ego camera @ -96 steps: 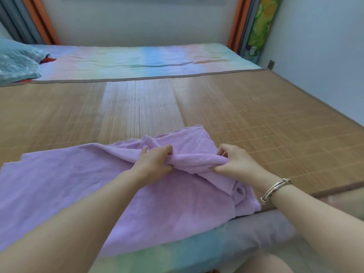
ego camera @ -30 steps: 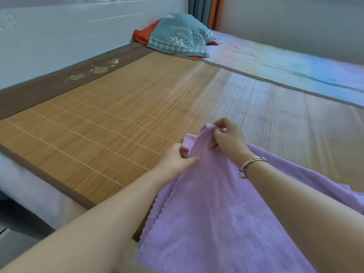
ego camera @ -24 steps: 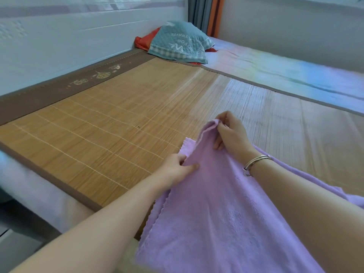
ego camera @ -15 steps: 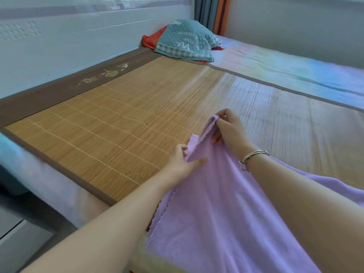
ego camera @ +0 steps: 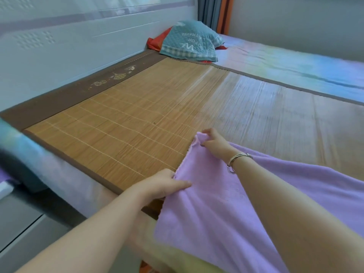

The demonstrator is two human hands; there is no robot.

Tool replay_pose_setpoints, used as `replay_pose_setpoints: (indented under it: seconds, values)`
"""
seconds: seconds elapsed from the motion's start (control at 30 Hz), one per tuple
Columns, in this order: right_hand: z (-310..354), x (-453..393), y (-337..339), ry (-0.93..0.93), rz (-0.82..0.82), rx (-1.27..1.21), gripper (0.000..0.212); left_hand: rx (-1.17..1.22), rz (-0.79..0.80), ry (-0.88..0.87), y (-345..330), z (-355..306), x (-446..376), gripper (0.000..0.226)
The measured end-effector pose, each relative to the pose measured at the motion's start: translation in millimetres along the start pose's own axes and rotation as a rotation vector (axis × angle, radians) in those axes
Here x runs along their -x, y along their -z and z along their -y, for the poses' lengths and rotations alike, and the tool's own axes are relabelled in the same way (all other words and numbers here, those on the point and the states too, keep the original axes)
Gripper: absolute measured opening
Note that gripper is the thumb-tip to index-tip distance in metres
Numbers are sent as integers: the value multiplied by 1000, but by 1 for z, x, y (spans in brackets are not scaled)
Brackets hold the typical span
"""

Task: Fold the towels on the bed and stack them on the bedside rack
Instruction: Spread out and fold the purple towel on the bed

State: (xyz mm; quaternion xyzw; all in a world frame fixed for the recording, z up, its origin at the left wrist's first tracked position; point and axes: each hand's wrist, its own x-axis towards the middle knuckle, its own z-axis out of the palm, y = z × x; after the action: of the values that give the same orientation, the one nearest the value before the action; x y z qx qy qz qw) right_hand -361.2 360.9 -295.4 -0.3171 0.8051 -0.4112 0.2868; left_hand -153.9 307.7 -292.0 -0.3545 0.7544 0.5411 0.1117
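A large lilac towel (ego camera: pixel 212 209) lies spread over the near right part of the bed, draping past the bed's near edge. My left hand (ego camera: pixel 163 184) pinches the towel's left hem close to the mat's near border. Farther along the same hem, my right hand (ego camera: pixel 214 140), with a silver bangle on its wrist, pinches the far left corner and holds it slightly raised off the mat. The hem runs stretched between the two hands. No bedside rack is in view.
A bamboo mat (ego camera: pixel 137 115) with a brown border covers the bed. A teal pillow (ego camera: pixel 189 44) on red cloth lies at the far head end by the white headboard (ego camera: pixel 78 46). A pastel sheet (ego camera: pixel 295 64) runs along the far side. Grey floor (ego camera: pixel 29 229) shows at lower left.
My hands have slid apart along the towel's left hem: the left toward the near edge, the right staying at the far corner. The view has shifted left since 3.2 s ago.
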Motion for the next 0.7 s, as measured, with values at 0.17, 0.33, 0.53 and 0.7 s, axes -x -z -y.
replay_pose_setpoints:
  seconds: [0.17, 0.33, 0.53, 0.7]
  values:
    - [2, 57, 17, 71, 7, 3, 61, 92, 40, 62, -8, -1, 25, 52]
    - [-9, 135, 50, 80, -18, 75, 52, -52, 78, 136, -20, 9, 52, 60]
    - [-61, 227, 91, 26, -23, 293, 42, -123, -275, 233, -35, 22, 65, 54]
    - [-107, 307, 142, -103, 1, 444, 57, -569, -552, 46, -68, 5, 78, 50]
